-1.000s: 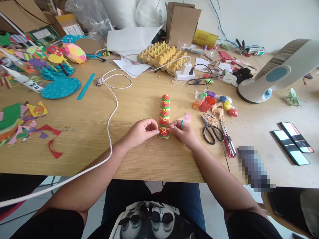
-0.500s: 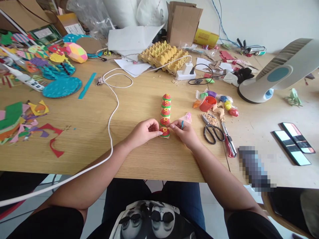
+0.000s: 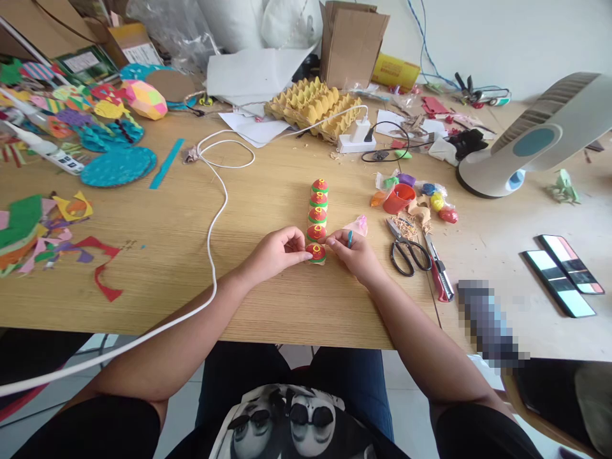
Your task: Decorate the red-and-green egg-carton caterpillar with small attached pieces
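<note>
A row of several egg-carton cups [image 3: 319, 217] runs away from me on the table, topped with red clay, green bands and small yellow clay pieces. My left hand [image 3: 282, 248] pinches the left side of the nearest cup [image 3: 316, 253], its thumb on the red top. On the opposite side, my right hand [image 3: 354, 254] is closed with its fingertips at that cup's right edge. A small blue stick-like tool [image 3: 350, 239] pokes up between the right fingers. Whatever lies between the right fingertips is too small to make out.
Right of my hands lie scissors [image 3: 408, 252], a red utility knife [image 3: 440, 274], a red cup [image 3: 400, 199] and bagged clay [image 3: 437, 202]. A white cable [image 3: 210, 245] crosses my left forearm. Farther back are a yellow egg tray [image 3: 310, 105], a power strip [image 3: 354, 144] and a white fan [image 3: 521, 140].
Both hands stay at the nearest cup in almost the same pose. The camera view has shifted very slightly.
</note>
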A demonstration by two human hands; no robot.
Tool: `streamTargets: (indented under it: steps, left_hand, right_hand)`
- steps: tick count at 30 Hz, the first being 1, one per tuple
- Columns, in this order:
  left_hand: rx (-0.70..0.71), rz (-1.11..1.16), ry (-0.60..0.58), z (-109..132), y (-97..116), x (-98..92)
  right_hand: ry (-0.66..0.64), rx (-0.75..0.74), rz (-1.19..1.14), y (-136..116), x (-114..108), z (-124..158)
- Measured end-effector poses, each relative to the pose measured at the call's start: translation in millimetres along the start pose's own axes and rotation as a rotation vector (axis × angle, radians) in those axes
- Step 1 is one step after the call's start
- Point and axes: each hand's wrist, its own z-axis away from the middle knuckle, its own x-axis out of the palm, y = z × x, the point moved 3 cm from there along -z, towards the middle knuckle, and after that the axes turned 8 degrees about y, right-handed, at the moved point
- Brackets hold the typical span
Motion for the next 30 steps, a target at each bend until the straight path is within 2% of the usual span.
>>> streamTargets:
  steps: [23, 30]
  left_hand:
    - [0.020, -0.023, 0.034, -1.0, -2.2, 5.1]
    - [-0.009, 0.051, -0.041, -3.7, -4.8, -0.9]
  right_hand:
    - [-0.010, 0.015, -0.043, -0.8, 3.0, 0.6]
    - [0.016, 0.001, -0.028, 1.2, 1.3, 0.3]
